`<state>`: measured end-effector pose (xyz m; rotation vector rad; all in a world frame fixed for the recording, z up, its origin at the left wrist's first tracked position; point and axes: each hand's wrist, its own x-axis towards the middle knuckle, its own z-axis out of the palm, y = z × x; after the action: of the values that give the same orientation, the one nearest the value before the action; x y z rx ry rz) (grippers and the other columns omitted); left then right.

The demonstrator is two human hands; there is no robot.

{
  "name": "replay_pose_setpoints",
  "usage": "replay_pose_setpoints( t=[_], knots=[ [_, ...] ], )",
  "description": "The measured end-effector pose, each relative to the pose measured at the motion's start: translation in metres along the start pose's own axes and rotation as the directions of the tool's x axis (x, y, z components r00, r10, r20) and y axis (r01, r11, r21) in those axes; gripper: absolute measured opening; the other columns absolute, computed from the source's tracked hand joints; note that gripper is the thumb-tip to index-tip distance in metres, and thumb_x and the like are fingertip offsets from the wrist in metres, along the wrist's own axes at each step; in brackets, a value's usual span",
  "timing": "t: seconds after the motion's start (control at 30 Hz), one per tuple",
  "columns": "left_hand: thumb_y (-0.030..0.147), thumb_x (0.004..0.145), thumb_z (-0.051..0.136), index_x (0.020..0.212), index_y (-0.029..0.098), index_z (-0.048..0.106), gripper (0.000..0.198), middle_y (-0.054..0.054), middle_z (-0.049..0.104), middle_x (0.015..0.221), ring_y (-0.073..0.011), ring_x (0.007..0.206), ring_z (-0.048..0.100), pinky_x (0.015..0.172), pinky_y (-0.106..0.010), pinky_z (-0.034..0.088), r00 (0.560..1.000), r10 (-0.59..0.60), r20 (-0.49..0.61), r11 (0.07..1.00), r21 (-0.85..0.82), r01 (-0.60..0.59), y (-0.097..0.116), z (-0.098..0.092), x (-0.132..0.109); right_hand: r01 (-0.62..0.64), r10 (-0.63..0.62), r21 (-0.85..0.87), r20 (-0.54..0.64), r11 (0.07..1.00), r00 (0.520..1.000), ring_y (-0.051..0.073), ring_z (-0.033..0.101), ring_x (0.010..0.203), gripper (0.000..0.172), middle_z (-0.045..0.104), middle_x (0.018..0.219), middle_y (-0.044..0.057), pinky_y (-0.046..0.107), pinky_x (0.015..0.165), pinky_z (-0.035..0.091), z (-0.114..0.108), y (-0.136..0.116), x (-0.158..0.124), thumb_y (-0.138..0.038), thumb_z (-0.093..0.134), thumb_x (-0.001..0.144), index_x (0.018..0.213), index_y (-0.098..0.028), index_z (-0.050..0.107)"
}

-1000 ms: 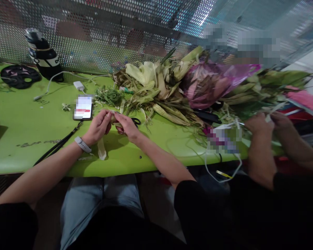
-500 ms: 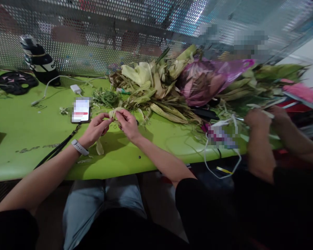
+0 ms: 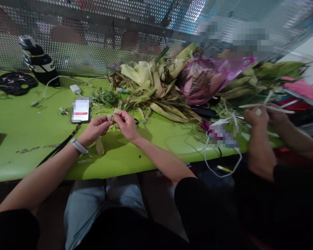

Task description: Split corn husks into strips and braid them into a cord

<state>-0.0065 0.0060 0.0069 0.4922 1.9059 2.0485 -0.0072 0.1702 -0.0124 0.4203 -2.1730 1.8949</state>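
Over the green table (image 3: 49, 139), my left hand (image 3: 100, 125) and my right hand (image 3: 126, 125) meet, fingertips pinched close together. Between them they grip a pale strip of corn husk (image 3: 113, 116), partly covered by the fingers. Below the left hand a loose pale husk piece (image 3: 100, 146) lies near the table's front edge. Just behind the hands sits a small heap of thin green shreds (image 3: 105, 97). A phone (image 3: 80, 110) with a lit screen lies left of my left hand, its black strap running toward my wrist.
Behind and right is a large pile of corn husks (image 3: 146, 83) with a pink plastic bag (image 3: 198, 83). A bottle (image 3: 39, 64) and a black mask-like object (image 3: 17, 83) stand back left. At right, a co-worker's hands (image 3: 258, 116) hold pale strips. A white cable (image 3: 206, 163) hangs off the edge.
My fingers have shifted slightly on the husk strip, which shows less between them now. The co-worker's hands have moved, and their pale strips now spread out sideways.
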Motion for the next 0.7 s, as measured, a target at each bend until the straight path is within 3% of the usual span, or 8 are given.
replay_pose_setpoints(
  t=[0.3,0.5,0.7],
  knots=[
    [0.026,0.075,0.076,0.08,0.015,0.066,0.016,0.005,0.045,0.052,-0.0043,0.043,0.032,0.042,-0.018,0.021,0.999,-0.012,0.034,0.999,-0.03,0.013,-0.001,0.0,0.0,0.044,-0.044,0.048,-0.002,0.998,0.999,0.011,0.046,0.067,0.03,0.053,0.073,-0.003,0.027,0.066,0.04,0.001,0.003,0.0,-0.049,0.056,0.094,0.084,-0.021,0.053],
    [0.041,0.087,0.069,0.082,0.016,0.064,0.026,0.007,0.04,0.047,-0.006,0.041,0.031,0.041,-0.019,0.022,0.999,-0.005,-0.042,0.999,-0.05,0.003,-0.001,0.0,-0.002,-0.096,0.091,0.085,0.058,0.992,0.994,0.008,0.035,0.055,0.035,0.041,0.063,-0.006,0.023,0.052,0.03,-0.008,0.003,0.006,-0.056,0.059,0.091,0.086,-0.021,0.055],
    [0.046,0.089,0.068,0.082,0.018,0.061,0.03,0.007,0.041,0.05,-0.0063,0.043,0.032,0.041,-0.02,0.023,0.983,0.144,-0.116,0.988,0.076,-0.136,-0.007,0.002,0.001,-0.219,0.185,0.205,0.171,0.954,0.968,0.007,0.026,0.045,0.045,0.033,0.055,-0.01,0.022,0.042,0.02,-0.003,-0.001,0.002,-0.067,0.062,0.086,0.093,-0.023,0.055]
  ],
)
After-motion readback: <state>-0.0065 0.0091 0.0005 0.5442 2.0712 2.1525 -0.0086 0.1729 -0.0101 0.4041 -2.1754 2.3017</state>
